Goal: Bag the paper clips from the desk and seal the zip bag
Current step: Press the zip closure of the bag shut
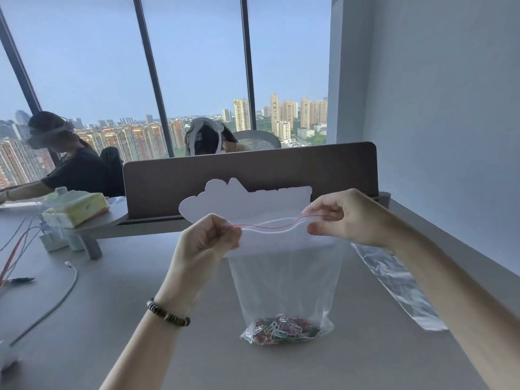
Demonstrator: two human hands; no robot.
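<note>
Clear, crinkled plastic zip bag [284, 280] is hanging between both hands: left hand [206, 240] and right hand [344, 216] are pinching its wavy red zip strip [270, 227]; coloured wire paper clips [281, 329] are heaping at six o'clock, touching the smooth grey desk [140, 319].

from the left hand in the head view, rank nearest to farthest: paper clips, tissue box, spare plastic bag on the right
1. Paper clips, in the held bag's bottom, below and right of the left hand.
2. Tissue box, far left on the shelf.
3. Spare plastic bag, flat by the right wall.
</note>
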